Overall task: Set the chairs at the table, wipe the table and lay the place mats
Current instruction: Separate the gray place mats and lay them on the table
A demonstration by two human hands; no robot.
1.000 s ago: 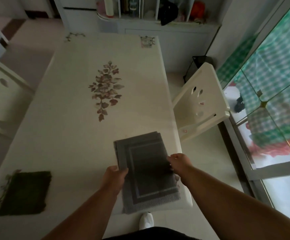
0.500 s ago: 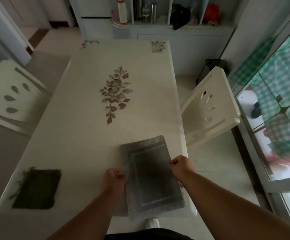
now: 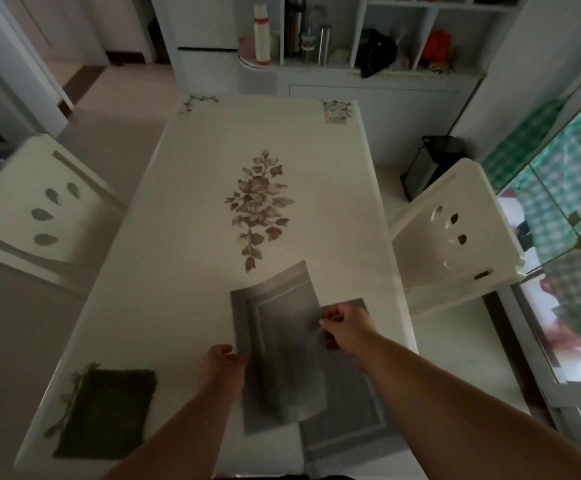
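Note:
A grey place mat (image 3: 278, 341) with a lighter border is lifted off a stack at the near right of the white table (image 3: 185, 271). My left hand (image 3: 221, 367) grips its left edge and my right hand (image 3: 346, 325) pinches its right edge. The lifted mat bends and looks blurred. Beneath it another grey mat (image 3: 351, 424) lies flat near the table's near edge. A dark green cloth (image 3: 107, 412) lies at the near left corner. One white chair (image 3: 29, 216) stands at the left side, another white chair (image 3: 455, 237) at the right side.
The table carries a printed leaf pattern (image 3: 258, 209) in its middle. A white shelf unit (image 3: 351, 39) with bottles and bags stands behind the far end. A black bin (image 3: 431, 161) sits on the floor at the far right. A glass door (image 3: 576, 237) lies to the right.
Both hands have lifted the top mat off the stack and shifted it left and forward, exposing the mat below. The camera has tilted up, showing more of the room.

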